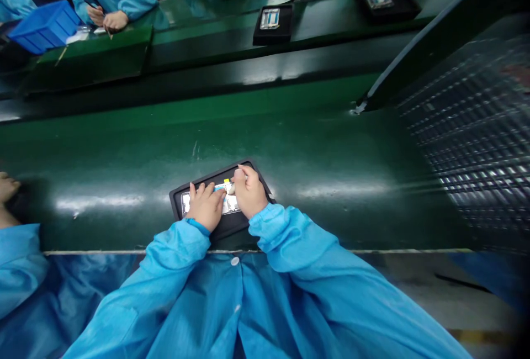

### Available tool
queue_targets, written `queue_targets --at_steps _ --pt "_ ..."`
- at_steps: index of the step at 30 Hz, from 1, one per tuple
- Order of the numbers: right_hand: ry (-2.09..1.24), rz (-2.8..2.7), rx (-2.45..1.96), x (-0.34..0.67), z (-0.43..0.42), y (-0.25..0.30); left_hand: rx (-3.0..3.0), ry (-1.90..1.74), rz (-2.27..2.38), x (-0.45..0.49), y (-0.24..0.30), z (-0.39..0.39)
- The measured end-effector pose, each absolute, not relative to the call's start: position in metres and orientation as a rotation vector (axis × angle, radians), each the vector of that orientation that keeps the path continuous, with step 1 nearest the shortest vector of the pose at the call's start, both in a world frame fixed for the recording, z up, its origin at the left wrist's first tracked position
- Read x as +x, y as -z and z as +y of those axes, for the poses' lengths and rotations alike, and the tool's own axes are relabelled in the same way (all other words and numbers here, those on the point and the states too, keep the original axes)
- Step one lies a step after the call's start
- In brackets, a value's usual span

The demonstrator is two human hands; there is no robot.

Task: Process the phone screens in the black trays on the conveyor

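Note:
A black tray (215,178) lies on the green bench (124,149) close to its near edge, holding a small silvery-white part (230,202) with a yellow tab. My left hand (206,205) rests on the part's left side, fingers curled down onto it. My right hand (249,190) is closed over the part's right end, fingertips pinched near the yellow tab; what it grips is hidden. Both arms wear blue sleeves.
Two more black trays (273,25) (387,1) with parts sit on the far bench. A blue bin (44,25) stands far left. Co-workers in blue sit opposite, and another person's arm (12,237) is at my left. A ribbed rack (476,138) fills the right.

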State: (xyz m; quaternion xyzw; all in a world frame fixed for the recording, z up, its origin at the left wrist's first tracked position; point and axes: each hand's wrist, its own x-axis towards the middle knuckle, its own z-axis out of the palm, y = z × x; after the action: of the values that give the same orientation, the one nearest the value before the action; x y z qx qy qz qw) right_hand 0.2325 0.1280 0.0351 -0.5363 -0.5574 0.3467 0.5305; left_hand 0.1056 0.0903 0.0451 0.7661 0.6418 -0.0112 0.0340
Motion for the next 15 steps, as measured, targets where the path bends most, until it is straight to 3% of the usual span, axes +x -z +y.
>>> queue_targets --at_steps 15 --pt "-0.739 -1.488 -1.237 0.2335 0.1257 -0.0302 2.398 0.023 1.974 0.1106 -0.0405 0.0896"
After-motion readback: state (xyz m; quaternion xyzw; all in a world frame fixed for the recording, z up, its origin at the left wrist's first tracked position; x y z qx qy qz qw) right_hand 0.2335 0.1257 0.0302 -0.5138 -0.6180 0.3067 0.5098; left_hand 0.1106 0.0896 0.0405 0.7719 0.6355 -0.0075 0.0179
